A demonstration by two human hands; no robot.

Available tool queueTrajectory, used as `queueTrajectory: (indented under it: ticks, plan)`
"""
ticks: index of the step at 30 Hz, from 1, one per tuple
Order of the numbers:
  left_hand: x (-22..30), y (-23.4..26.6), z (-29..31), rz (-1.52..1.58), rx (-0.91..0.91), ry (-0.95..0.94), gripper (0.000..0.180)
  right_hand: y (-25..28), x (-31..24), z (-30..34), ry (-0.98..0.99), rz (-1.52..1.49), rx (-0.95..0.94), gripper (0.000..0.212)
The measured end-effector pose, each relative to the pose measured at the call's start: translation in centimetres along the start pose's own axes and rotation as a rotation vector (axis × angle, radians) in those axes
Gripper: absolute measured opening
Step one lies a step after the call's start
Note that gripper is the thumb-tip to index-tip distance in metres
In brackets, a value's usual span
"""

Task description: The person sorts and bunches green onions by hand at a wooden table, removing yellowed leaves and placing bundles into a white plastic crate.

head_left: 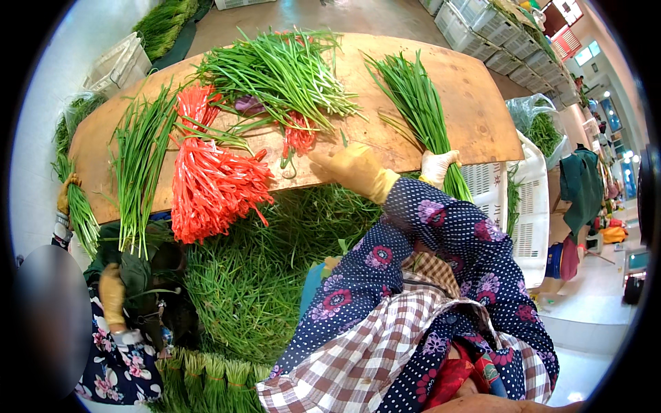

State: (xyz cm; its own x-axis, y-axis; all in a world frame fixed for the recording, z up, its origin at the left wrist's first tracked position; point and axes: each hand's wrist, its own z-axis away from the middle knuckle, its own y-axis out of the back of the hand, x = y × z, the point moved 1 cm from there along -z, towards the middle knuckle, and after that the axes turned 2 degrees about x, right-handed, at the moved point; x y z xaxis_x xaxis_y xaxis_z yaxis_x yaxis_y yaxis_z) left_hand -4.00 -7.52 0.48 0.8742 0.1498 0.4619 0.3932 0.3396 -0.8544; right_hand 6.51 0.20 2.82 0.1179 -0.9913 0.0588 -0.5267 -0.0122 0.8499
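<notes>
My forearms cross, the right over the left. My left hand (438,167), in a pale glove, is closed round a bunch of long green chive-like stalks (414,100), whose pale ends stick out below it past the board's edge. My right hand (354,169), in a yellowish glove, reaches left over the board's near edge. Its fingers are stretched out, with nothing seen in them. Just beyond its fingertips hangs a small bundle of red plastic ties (299,134). Above lies a loose heap of green stalks (275,79). A big bundle of red ties (217,182) drapes over the edge.
The wooden board (475,103) spans the work area. Cut greens (241,275) fill the space below. At left a co-worker's gloved hand (67,195) grips stalks; another gloved hand (111,292) is lower. White crates (530,206) stand at right, with stacked crates (475,27) behind.
</notes>
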Motion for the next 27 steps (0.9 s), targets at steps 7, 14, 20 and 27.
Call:
queueTrajectory:
  ticks: [7,14,20,27]
  plan:
    - [-0.4,0.2,-0.4,0.044,-0.030,0.066,0.005,-1.6,0.7,-3.5,0.131,0.138,-0.092,0.009]
    - [-1.0,0.5,-0.6,0.039,-0.005,0.051,0.005,-0.7,1.0,-1.1,0.097,0.138,-0.172,0.011]
    - [-1.0,0.0,-0.7,0.013,0.000,0.034,0.004,1.5,0.0,-0.3,0.185,0.070,-0.089,0.014]
    - [-1.0,-0.4,-0.7,0.020,0.005,-0.015,0.006,3.0,-0.4,2.2,0.061,-0.132,-0.100,0.014]
